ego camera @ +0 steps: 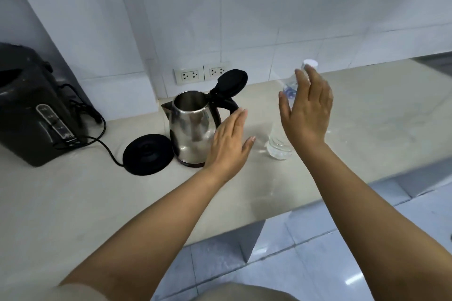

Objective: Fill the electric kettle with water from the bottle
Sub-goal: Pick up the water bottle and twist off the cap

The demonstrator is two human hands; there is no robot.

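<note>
Two bare hands are held out over a pale counter (73, 203). The left hand (228, 144) is flat and spread wide, with nothing held in it. It is seen just in front of the shiny metal kettle (192, 127), near the kettle's lower right side, but whether it is touching the kettle cannot be told. The right hand (305, 107) is raised higher, with its fingers straight and its thumb stuck out, so it is wide too and nothing is gripped. It is seen in front of a clear plastic bottle (280, 144), and the middle of the bottle is hidden by it. The bottle is stood upright on the counter, to the right of the kettle and a little apart from it. Its white cap (310, 63) is still on, and it can be seen above the fingertips. Water can be seen at the bottom of the bottle. The kettle's black lid (232, 80) is flipped up and open, so the inside of the kettle is shown. The kettle is set on the counter, not on its round black base (148, 154), which is lying just beside it on the left. A black cord (107, 151) is run from the base toward a big dark water boiler (31, 110) at the far left. Two white wall sockets (201, 73) are fixed on the tiles behind the kettle.
</note>
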